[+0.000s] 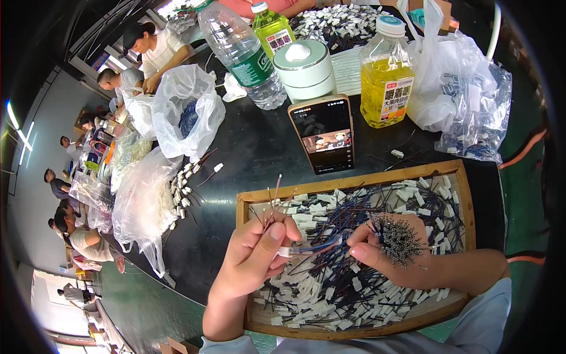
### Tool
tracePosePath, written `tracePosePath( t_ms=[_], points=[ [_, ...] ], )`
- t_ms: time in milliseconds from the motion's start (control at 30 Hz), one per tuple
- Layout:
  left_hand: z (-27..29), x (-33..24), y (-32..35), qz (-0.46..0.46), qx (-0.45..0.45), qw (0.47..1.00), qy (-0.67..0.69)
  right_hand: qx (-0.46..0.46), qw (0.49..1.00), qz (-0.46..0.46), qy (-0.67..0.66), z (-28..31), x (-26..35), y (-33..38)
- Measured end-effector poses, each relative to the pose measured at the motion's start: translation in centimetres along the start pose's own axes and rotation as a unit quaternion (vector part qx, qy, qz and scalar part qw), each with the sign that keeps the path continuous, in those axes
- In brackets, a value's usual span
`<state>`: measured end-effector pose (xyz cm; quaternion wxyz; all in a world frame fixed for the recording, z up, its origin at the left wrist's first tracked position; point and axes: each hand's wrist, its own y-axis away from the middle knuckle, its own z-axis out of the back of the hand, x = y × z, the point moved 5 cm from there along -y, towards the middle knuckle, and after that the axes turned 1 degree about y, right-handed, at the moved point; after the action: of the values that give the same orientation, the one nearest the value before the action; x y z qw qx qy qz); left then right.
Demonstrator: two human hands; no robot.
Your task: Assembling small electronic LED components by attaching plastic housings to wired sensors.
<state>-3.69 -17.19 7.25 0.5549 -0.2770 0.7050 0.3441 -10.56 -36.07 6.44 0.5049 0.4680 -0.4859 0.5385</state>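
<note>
My left hand (253,251) is closed on a few thin wires whose tips stick up above the thumb. A white plastic connector (285,252) shows beside its fingers. From there dark and reddish wires (321,245) run across to my right hand (389,265). That hand is closed around a thick bundle of wires, and the bundle's many small metal terminals (402,241) fan out over the palm. Both hands are above a wooden-framed tray (466,203) filled with loose white connectors on dark wires (336,298). The fingers hide just how the wires are gripped.
Beyond the tray, a phone (324,135) stands upright on the black table (236,171). Behind it are a lidded pale-green cup (303,71), a clear bottle (242,56) and a yellow drink bottle (386,76). Plastic bags (144,206) lie left and right. Several people sit at the left.
</note>
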Motion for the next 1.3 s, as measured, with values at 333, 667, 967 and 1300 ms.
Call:
tracePosePath(
  t_ms=[333,667,967,1300],
  points=[
    [0.1,-0.4,-0.6,-0.027,-0.014,0.996,-0.079,0.0,1.0,0.01,-0.002,0.4,0.4,0.0],
    [1.0,-0.9,-0.5,-0.076,-0.026,0.995,-0.065,0.028,0.996,0.048,0.074,0.1,-0.2,-0.1],
    [0.3,0.5,-1.4,0.026,0.086,0.934,0.346,-0.07,0.99,0.113,0.047,0.0,-0.2,0.4],
    [-1.5,-0.1,-0.3,-0.062,0.065,0.986,0.142,0.033,0.996,0.073,0.028,-0.3,0.5,0.5]
  ],
)
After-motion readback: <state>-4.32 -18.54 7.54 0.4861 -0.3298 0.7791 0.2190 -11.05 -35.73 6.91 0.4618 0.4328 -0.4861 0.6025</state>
